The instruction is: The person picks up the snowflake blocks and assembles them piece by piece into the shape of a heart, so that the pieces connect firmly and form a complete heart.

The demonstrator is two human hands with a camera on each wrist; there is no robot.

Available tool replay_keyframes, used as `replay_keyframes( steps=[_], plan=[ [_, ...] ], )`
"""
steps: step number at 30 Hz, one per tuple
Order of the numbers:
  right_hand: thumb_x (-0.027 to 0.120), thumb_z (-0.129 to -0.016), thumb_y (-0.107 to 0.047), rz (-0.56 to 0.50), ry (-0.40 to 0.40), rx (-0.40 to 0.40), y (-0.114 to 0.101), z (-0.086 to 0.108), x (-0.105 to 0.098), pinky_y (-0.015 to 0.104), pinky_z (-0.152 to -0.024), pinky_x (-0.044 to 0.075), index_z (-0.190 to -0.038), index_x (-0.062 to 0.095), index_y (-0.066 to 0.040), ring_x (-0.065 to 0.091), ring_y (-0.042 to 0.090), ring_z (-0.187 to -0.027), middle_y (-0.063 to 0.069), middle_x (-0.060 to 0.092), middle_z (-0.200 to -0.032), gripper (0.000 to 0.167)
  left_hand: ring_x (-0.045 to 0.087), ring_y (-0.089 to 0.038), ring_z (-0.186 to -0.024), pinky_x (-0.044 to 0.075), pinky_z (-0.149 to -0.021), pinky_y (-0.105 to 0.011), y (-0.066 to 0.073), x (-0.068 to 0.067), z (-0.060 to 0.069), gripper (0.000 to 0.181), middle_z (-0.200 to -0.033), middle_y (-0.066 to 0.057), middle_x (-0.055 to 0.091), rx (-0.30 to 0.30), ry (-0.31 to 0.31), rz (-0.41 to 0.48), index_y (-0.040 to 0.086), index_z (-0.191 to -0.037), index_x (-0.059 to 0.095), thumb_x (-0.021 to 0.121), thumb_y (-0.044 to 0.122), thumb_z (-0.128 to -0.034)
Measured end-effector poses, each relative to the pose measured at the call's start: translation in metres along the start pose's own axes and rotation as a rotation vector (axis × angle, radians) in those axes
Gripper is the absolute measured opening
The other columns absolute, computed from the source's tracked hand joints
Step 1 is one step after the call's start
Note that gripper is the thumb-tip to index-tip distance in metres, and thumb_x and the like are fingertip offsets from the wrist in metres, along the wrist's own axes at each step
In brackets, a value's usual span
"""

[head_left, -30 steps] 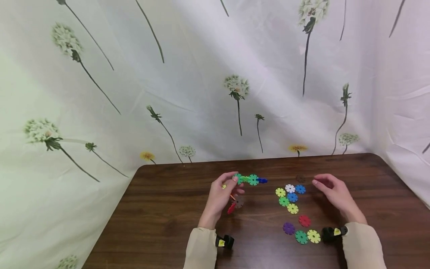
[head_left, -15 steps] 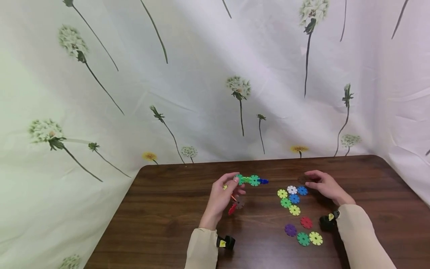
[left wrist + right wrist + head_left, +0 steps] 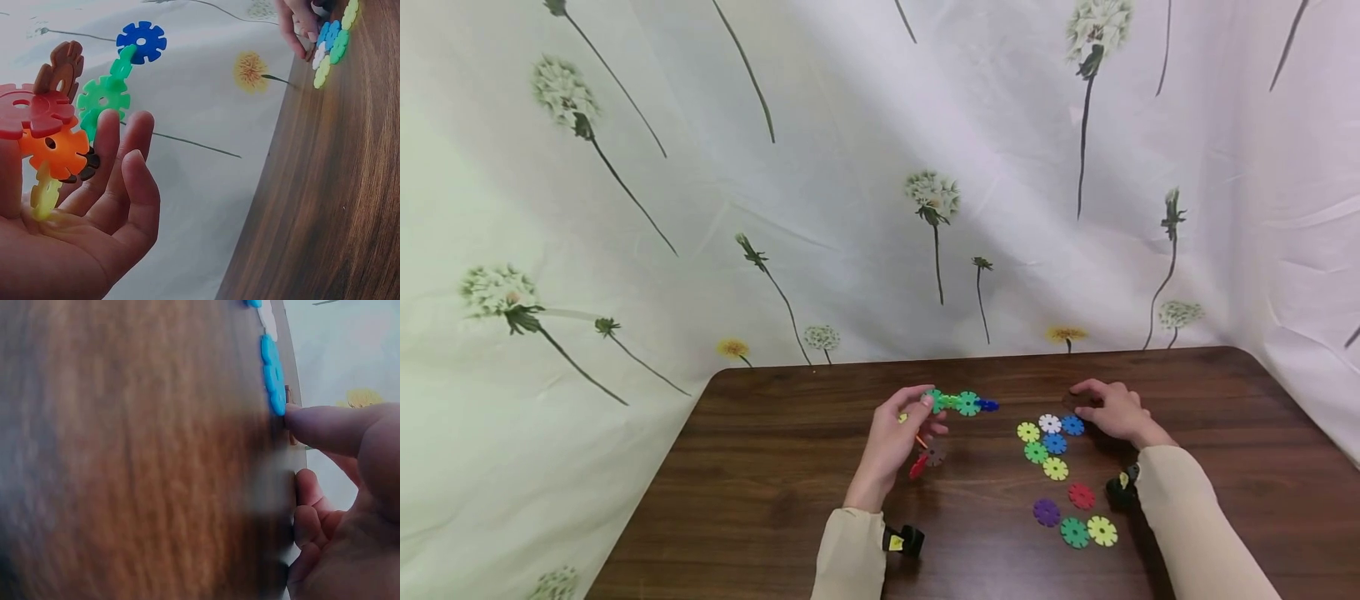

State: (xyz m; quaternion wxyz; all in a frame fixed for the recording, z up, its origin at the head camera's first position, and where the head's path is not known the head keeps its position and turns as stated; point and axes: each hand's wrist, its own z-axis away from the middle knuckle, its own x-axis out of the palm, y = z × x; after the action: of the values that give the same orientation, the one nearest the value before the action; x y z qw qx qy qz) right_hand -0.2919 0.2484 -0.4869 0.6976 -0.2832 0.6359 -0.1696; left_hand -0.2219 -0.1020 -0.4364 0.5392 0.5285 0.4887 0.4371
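Observation:
My left hand grips a chain of notched plastic discs between thumb and fingers, raised above the table. The chain has green discs, a blue disc at one end, an orange disc, a yellow disc, a red disc and a brown disc. Part of it is hidden by the fingers. At the far right, the thumb and index finger of my right hand curl round a flat brown disc lying on the table, beside a light-blue disc.
Loose discs lie on the dark wooden table: a white disc, a light-green disc, a red disc, a purple disc, a dark-green disc and several others. Behind hangs a dandelion-print cloth.
My right hand has moved left from the right of the discs, and its thumb and index finger have come round the brown disc. The left hand stays in place with the chain.

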Motion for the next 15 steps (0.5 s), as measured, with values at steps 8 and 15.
replay_keyframes(
  steps=[8,15],
  plan=[
    [0.064,-0.089,-0.018,-0.012,-0.007,0.017,0.0004,-0.0007,-0.0027,0.068,-0.080,0.035,-0.118,0.057,-0.002,0.040,0.054,-0.107,0.034,0.051,-0.119,0.034,0.071,-0.028,-0.088,0.052,-0.073,-0.026,-0.0008,0.0009,0.0002,0.037,-0.108,-0.025,0.068,0.004,0.003,-0.001,0.011,-0.128,0.058,0.057,0.032,-0.0973],
    [0.067,-0.087,-0.014,-0.011,0.035,-0.065,0.0037,-0.0029,-0.0026,0.052,-0.081,0.031,-0.109,0.053,0.001,0.054,0.039,-0.091,0.022,0.061,-0.095,0.030,0.071,-0.031,-0.089,0.051,-0.072,-0.026,0.0015,0.0019,0.0003,0.035,-0.107,-0.026,0.068,0.005,0.008,0.007,0.011,-0.128,0.058,0.057,0.029,-0.0978]
  ],
)
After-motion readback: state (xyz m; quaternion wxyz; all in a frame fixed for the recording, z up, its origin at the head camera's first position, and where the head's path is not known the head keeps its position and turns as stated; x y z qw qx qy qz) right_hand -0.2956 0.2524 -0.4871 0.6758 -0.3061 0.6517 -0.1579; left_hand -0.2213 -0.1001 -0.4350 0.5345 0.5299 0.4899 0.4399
